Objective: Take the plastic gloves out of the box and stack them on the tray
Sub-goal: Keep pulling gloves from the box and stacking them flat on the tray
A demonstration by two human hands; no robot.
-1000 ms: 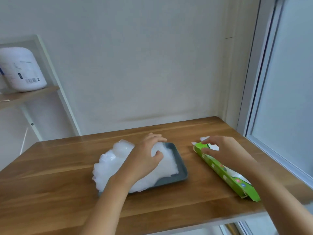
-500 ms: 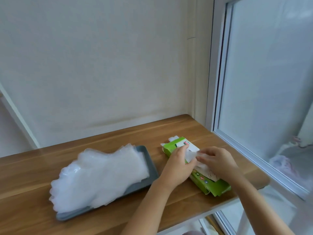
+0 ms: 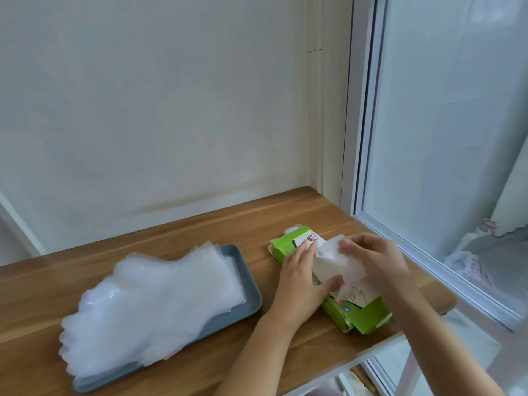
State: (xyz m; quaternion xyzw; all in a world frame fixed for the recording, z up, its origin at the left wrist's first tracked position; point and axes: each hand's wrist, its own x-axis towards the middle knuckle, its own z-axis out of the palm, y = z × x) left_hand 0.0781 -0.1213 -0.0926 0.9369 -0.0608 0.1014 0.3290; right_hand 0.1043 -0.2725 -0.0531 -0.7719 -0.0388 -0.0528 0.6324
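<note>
I've brought the left hand [image 3: 300, 277] off the stack [image 3: 148, 304] on the tray [image 3: 251, 295] and across to the green box [image 3: 360, 312] — its fingers [image 3: 306, 249] now lie straight on the top, holding it down on the bench [image 3: 200, 224]. The right hand [image 3: 371, 261] pinches a fresh glove [image 3: 337, 261], drawn partway out. So the next one is coming. It's thin, milky, crumpled film, just above the box between both hands; the stack — fanned, translucent — overhangs the tray's near end.
</note>
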